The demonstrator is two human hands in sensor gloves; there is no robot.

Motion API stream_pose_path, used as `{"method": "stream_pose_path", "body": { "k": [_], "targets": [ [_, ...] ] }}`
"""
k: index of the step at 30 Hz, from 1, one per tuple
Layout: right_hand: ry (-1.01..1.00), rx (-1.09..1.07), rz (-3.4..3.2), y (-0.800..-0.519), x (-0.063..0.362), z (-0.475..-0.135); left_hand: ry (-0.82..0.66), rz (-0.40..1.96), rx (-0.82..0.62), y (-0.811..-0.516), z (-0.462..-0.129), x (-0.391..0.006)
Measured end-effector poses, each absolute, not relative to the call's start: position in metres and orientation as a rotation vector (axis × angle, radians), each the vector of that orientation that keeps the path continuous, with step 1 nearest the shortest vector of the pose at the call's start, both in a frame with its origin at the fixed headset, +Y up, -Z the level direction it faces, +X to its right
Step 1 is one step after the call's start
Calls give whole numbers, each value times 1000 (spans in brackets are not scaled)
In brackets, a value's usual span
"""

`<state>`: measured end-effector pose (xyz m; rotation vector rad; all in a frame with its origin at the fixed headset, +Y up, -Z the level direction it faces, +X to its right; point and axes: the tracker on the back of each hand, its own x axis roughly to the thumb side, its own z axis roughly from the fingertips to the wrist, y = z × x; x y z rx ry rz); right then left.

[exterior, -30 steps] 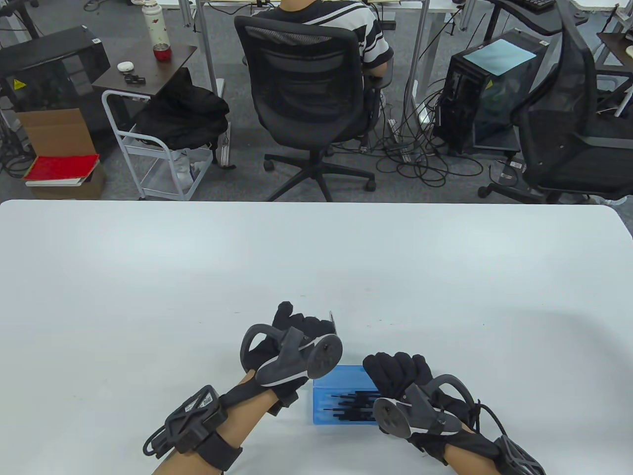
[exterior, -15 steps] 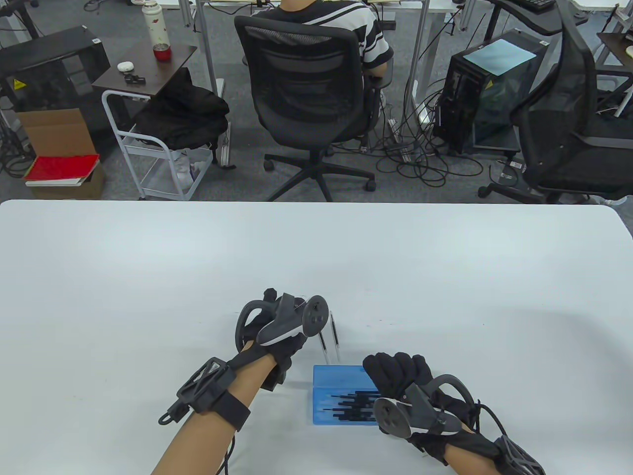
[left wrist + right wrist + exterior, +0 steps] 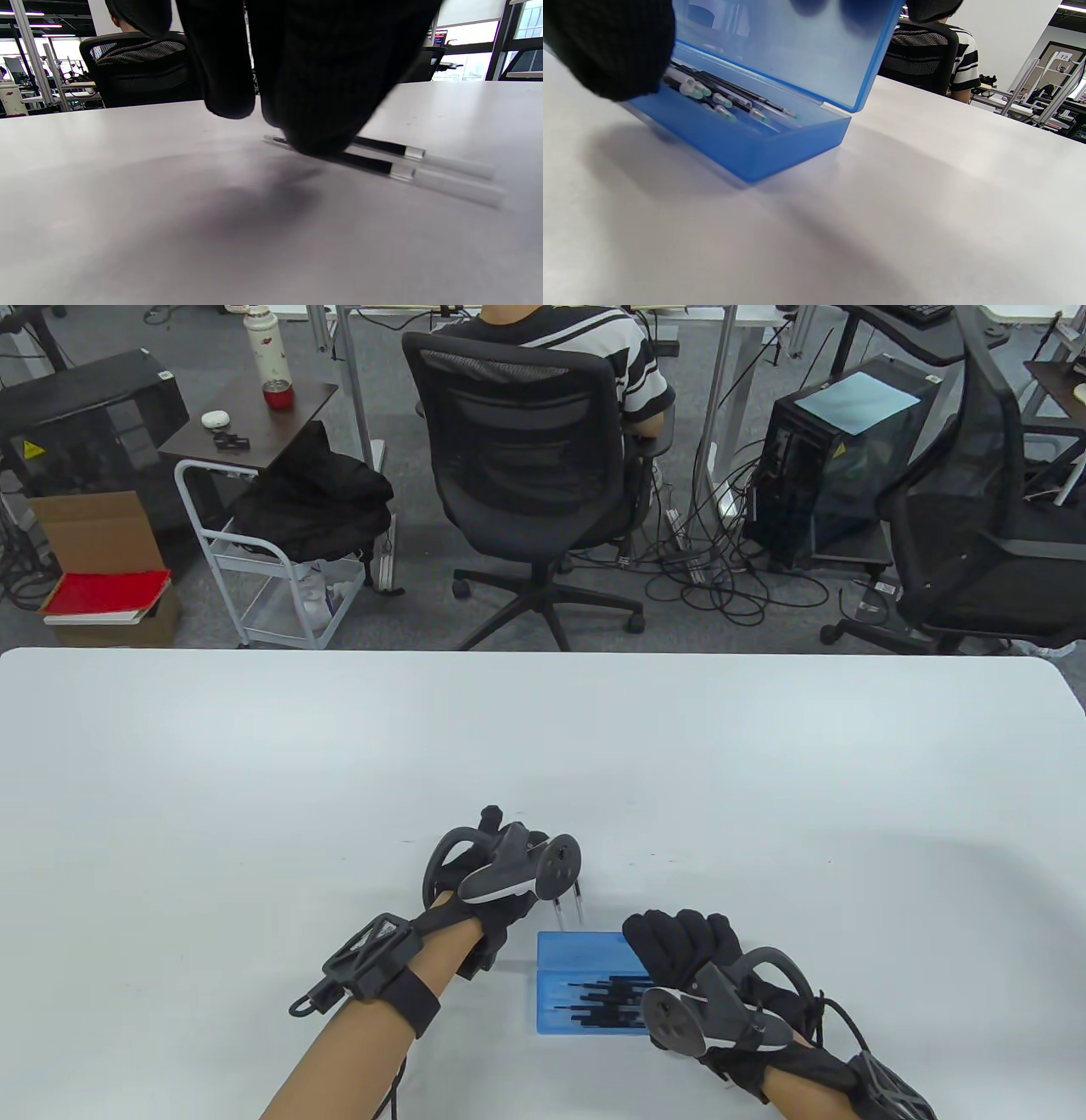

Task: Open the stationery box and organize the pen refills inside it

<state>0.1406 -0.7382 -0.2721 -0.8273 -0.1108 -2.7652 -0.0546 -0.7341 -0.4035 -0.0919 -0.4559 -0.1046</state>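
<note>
The blue stationery box [image 3: 577, 984] stands open near the table's front edge, with several black pen refills [image 3: 607, 997] lying in its base [image 3: 746, 148]. My right hand [image 3: 679, 942] holds the raised lid [image 3: 806, 51] upright, its fingers curled over the lid's top edge and its thumb [image 3: 606, 46] at the box's near end. Two loose refills [image 3: 570, 909] lie side by side on the table just behind the box. My left hand [image 3: 509, 861] hangs over them. Its fingertips [image 3: 322, 127] press on the two refills [image 3: 382, 165], and its thumb [image 3: 229, 84] hangs just clear of them.
The white table [image 3: 254, 780] stretches wide to the left, right and back. Behind its far edge a person sits in a black office chair [image 3: 526, 466], beside a white cart [image 3: 254, 577] and a computer tower [image 3: 831, 458].
My left hand swung left off the box, baring two refills on the table, then came back right and down onto them. The right hand and the lid have kept still.
</note>
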Motion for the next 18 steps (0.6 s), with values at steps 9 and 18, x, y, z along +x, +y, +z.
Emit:
{"method": "stream_pose_path", "body": {
  "k": [9,18],
  "targets": [
    [-112,-828,-2766,-738,141,-272,-508,-117,-101,-745,-403,-46],
    [-112,-830,-2766,-738,141,-272,-519,-157,-93,-743,-403,-43]
  ]
}}
